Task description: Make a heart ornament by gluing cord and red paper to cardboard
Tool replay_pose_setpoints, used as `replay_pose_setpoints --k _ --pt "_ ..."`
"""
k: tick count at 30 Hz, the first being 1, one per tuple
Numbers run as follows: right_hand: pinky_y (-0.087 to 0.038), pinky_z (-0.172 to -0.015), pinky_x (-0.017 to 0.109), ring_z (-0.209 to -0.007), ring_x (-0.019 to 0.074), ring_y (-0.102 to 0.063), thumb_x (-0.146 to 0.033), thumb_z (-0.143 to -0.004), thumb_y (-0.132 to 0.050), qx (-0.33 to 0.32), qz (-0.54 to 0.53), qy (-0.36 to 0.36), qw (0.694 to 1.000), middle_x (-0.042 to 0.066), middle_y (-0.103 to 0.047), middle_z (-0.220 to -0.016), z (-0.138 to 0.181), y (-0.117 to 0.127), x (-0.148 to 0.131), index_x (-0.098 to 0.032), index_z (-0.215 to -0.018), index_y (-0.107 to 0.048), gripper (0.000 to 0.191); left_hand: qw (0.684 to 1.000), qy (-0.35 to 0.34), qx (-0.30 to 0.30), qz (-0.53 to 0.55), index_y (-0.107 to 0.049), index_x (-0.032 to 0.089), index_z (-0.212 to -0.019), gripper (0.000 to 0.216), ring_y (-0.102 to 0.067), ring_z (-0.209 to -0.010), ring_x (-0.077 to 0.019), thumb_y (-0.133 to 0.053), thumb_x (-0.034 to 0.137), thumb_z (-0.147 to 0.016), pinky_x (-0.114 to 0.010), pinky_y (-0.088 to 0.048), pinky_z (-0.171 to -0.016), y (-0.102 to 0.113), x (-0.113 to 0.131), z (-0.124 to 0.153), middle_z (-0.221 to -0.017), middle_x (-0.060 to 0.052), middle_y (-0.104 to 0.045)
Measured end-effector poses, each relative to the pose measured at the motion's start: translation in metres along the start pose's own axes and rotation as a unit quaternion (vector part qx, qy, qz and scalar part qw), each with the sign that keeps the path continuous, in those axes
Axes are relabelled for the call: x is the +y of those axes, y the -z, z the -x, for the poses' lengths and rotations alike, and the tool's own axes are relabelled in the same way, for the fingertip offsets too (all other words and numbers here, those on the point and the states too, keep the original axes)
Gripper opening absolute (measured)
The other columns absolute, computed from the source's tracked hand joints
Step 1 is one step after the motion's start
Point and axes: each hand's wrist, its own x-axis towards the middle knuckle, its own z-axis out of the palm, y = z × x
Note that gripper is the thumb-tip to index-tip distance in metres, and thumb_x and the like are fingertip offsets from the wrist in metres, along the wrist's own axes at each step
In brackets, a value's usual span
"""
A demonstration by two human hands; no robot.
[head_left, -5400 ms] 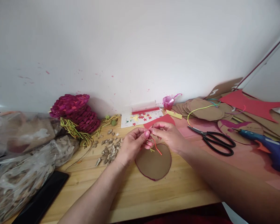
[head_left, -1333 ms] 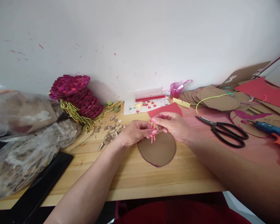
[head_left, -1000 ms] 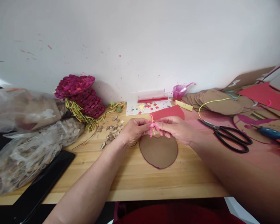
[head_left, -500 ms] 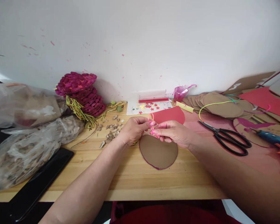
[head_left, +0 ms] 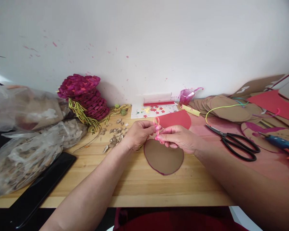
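Between my two hands is a thin pink-orange cord bent into a small loop that stands up above the fingers. My left hand pinches it at the base of the loop. My right hand pinches the cord just below and to the right; its ends are hidden by the fingers. Both hands hover over a round cardboard disc with a purple edge. Behind them lies a red paper piece with a rounded end.
Black-handled scissors, a glue gun, cardboard discs and a multicoloured cord lie right. Left are walnut-like shells, a plastic bag, a black phone-like slab and a purple stack. Star confetti lies behind.
Both hands stay almost in place, still pinching the cord. The fingers of my right hand shift slightly on the cord, and the loop looks a little narrower.
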Motion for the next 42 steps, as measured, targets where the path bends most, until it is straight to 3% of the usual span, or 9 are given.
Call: replay_pose_setpoints --k 9,15,20,25,31,42 --pt "-0.023 -0.041 0.02 -0.057 0.0078 -0.05 -0.04 -0.073 -0.083 -0.004 0.001 -0.006 1.0 0.002 -0.061 -0.068 0.0 -0.001 0.0 -0.014 -0.079 -0.074 0.028 1.0 -0.002 -0.004 0.008 -0.073 0.013 -0.07 0.042 -0.039 -0.054 -0.0071 -0.086 0.052 -0.061 -0.025 -0.027 -0.053 0.001 -0.003 0.0 -0.059 0.002 -0.057" --pt "-0.021 -0.043 0.02 -0.058 0.009 -0.051 -0.04 -0.07 -0.084 0.029 0.005 -0.018 0.999 0.001 -0.059 -0.066 0.003 -0.004 -0.003 -0.015 -0.078 -0.072 0.029 0.999 0.014 -0.01 0.043 -0.072 0.013 -0.074 0.041 -0.046 -0.055 -0.0083 -0.087 0.049 -0.061 -0.024 -0.032 -0.055 -0.001 -0.007 0.0 -0.063 0.0 -0.061" --pt "-0.03 -0.047 0.023 -0.057 0.0104 -0.052 -0.044 -0.075 -0.077 0.076 0.084 0.05 0.992 0.002 -0.063 -0.069 0.003 -0.005 -0.004 -0.017 -0.076 -0.069 0.028 0.999 0.028 -0.003 0.041 -0.076 0.012 -0.085 0.046 -0.054 -0.063 -0.0111 -0.088 0.048 -0.06 -0.024 -0.039 -0.062 -0.001 -0.009 -0.001 -0.072 -0.004 -0.068" --pt "-0.04 -0.057 0.027 -0.06 0.014 -0.057 -0.046 -0.082 -0.069 0.131 0.196 0.107 0.966 0.001 -0.064 -0.065 0.001 -0.003 -0.001 -0.018 -0.074 -0.067 0.028 0.999 0.019 0.017 -0.019 -0.079 0.014 -0.082 0.038 -0.054 -0.062 -0.0113 -0.087 0.045 -0.062 -0.024 -0.04 -0.061 -0.002 -0.01 -0.001 -0.07 -0.003 -0.07" --pt "-0.041 -0.06 0.027 -0.062 0.0148 -0.058 -0.037 -0.082 -0.067 0.126 0.206 0.095 0.966 0.002 -0.066 -0.067 0.001 -0.004 0.0 -0.019 -0.072 -0.066 0.021 0.998 -0.01 0.051 -0.031 -0.079 0.016 -0.082 0.034 -0.062 -0.071 -0.0141 -0.088 0.041 -0.062 -0.024 -0.045 -0.066 -0.008 -0.008 0.002 -0.08 -0.005 -0.075" --pt "-0.039 -0.06 0.027 -0.063 0.0134 -0.054 -0.039 -0.085 -0.066 0.09 0.178 0.096 0.975 0.0 -0.062 -0.068 0.0 -0.004 0.004 -0.017 -0.082 -0.07 0.022 0.998 -0.02 0.062 -0.023 -0.075 0.014 -0.08 0.033 -0.058 -0.065 -0.0119 -0.085 0.042 -0.067 -0.023 -0.043 -0.061 -0.008 -0.014 0.001 -0.073 -0.003 -0.07"
